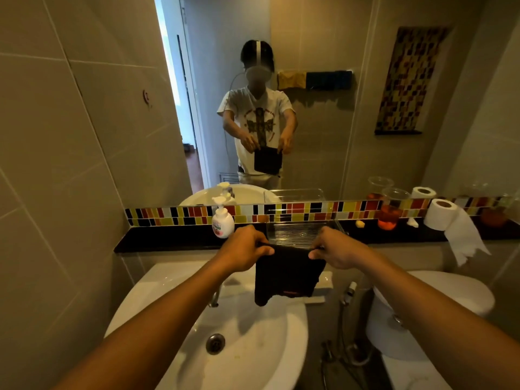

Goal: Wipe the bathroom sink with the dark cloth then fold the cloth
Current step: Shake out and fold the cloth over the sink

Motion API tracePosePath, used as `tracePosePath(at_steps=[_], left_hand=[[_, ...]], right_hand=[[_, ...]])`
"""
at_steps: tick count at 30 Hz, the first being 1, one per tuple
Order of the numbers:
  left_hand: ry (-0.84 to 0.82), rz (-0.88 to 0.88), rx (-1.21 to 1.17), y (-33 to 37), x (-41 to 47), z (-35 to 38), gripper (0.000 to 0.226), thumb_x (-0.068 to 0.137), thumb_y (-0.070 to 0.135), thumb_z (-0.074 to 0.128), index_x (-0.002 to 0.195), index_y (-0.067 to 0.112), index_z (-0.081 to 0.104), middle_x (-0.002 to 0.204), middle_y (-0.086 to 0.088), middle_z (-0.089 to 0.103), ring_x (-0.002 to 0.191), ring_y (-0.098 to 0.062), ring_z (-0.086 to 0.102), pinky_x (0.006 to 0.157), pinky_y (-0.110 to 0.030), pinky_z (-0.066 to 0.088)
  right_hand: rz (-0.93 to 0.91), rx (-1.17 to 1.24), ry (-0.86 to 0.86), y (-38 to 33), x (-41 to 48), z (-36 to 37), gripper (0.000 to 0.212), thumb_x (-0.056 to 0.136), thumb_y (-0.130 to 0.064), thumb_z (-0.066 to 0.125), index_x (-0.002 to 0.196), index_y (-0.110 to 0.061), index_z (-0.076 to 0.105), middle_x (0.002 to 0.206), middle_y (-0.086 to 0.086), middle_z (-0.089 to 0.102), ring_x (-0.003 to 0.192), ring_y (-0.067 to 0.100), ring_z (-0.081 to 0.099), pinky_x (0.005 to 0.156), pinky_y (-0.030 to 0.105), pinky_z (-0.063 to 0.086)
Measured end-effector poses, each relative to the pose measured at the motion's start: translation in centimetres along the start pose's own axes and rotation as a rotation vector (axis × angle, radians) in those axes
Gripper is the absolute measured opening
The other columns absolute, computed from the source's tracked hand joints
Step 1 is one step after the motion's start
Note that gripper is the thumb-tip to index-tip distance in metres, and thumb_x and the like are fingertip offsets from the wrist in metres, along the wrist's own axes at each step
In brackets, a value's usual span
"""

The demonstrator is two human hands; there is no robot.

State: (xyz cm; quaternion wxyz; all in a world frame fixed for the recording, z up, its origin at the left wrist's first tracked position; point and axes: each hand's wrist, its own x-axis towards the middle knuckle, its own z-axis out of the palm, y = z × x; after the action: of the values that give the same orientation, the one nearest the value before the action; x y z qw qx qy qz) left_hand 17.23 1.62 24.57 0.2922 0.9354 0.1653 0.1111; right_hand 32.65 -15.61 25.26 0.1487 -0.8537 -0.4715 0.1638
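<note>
The dark cloth [289,274] is held up in the air above the back of the white sink [253,333], pinched at its top left corner by the left hand [247,249] and at its top right corner by the right hand [334,249], fingers closed on the fabric. It is seen hanging down as a doubled-over rectangle in front of the black worktop [168,240], where a soap pump bottle [222,220] and a clear tray [301,229] are set, with a toilet roll [441,213] off to the right.
</note>
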Motion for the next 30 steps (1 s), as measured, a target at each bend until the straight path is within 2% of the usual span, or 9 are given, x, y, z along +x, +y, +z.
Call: tracePosePath(at_steps=[3,6,8,11,13,17,22,26,30], left_hand=[[-0.03,0.017,-0.071,0.4,1.9,-0.8,0.022,0.09,0.025,0.06,0.096,0.006,0.069,0.089,0.007,0.059,0.084,-0.009,0.058,0.071,-0.017,0.045],[-0.048,0.005,-0.158,0.1,4.5,-1.3,0.018,0.091,0.024,0.058,0.099,0.01,0.066,0.093,-0.003,0.064,0.091,-0.019,0.062,0.078,-0.026,0.049],[-0.021,0.012,-0.169,-0.2,6.6,-1.5,0.016,0.091,0.025,0.058,0.099,0.013,0.065,0.092,-0.004,0.064,0.089,-0.022,0.063,0.079,-0.032,0.052],[0.009,0.039,-0.128,-0.5,9.4,-1.8,0.015,0.091,0.025,0.059,0.099,0.015,0.066,0.087,-0.001,0.064,0.084,-0.018,0.062,0.077,-0.03,0.051],[0.007,0.032,-0.114,-0.8,11.4,-1.9,0.016,0.09,0.025,0.059,0.1,0.014,0.067,0.089,-0.003,0.065,0.085,-0.018,0.061,0.08,-0.032,0.05],[-0.078,0.019,-0.104,-1.9,15.1,-2.2,0.021,0.09,0.027,0.06,0.103,0.012,0.067,0.095,-0.011,0.068,0.088,-0.022,0.063,0.083,-0.035,0.052],[-0.22,0.016,-0.113,-3.5,20.1,-3.0,0.017,0.09,0.026,0.06,0.099,0.014,0.068,0.086,-0.003,0.067,0.078,-0.017,0.063,0.077,-0.032,0.053],[-0.133,0.023,-0.058,-4.8,23.4,-2.5,0.012,0.09,0.025,0.06,0.096,0.017,0.067,0.089,-0.004,0.067,0.084,-0.018,0.064,0.084,-0.037,0.053],[0.023,0.014,-0.055,-5.8,26.0,-1.7,0.01,0.09,0.025,0.06,0.096,0.02,0.066,0.087,-0.001,0.065,0.081,-0.013,0.063,0.081,-0.036,0.054]], right_hand=[[-0.041,-0.042,0.034,1.3,1.3,-1.1,0.013,0.095,-0.024,0.053,0.102,-0.021,0.063,0.108,-0.005,0.045,0.099,0.013,0.049,0.092,0.034,0.044],[-0.06,-0.03,0.055,2.4,2.9,-2.2,0.018,0.098,-0.025,0.045,0.084,-0.036,0.049,0.092,-0.009,0.053,0.086,0.007,0.052,0.079,0.029,0.043],[-0.088,-0.059,0.066,3.3,4.2,-3.0,0.023,0.099,-0.026,0.042,0.081,-0.04,0.043,0.087,-0.014,0.053,0.083,0.005,0.053,0.076,0.027,0.042],[-0.122,-0.278,0.098,4.4,6.5,-4.1,0.011,0.099,-0.03,0.041,0.098,-0.03,0.052,0.101,-0.004,0.062,0.09,0.011,0.057,0.08,0.029,0.047],[-0.133,-0.367,0.125,5.0,8.1,-5.3,0.017,0.099,-0.031,0.041,0.106,-0.022,0.054,0.104,-0.001,0.061,0.086,0.011,0.053,0.077,0.026,0.044],[-0.161,-0.336,0.073,6.3,10.9,-7.9,0.02,0.099,-0.029,0.042,0.111,-0.019,0.054,0.096,-0.006,0.05,0.084,0.008,0.049,0.076,0.024,0.04],[-0.179,-0.283,-0.057,8.7,15.3,-9.3,0.015,0.098,-0.032,0.043,0.102,-0.025,0.056,0.088,-0.005,0.057,0.072,0.003,0.052,0.06,0.019,0.036],[-0.176,-0.292,-0.037,10.0,19.4,-9.9,0.011,0.099,-0.033,0.04,0.093,-0.032,0.049,0.086,-0.006,0.054,0.075,0.008,0.051,0.062,0.024,0.034],[-0.175,-0.33,0.135,11.5,23.2,-10.0,0.018,0.099,-0.033,0.039,0.107,-0.024,0.052,0.094,-0.006,0.047,0.086,0.015,0.052,0.067,0.026,0.036]])
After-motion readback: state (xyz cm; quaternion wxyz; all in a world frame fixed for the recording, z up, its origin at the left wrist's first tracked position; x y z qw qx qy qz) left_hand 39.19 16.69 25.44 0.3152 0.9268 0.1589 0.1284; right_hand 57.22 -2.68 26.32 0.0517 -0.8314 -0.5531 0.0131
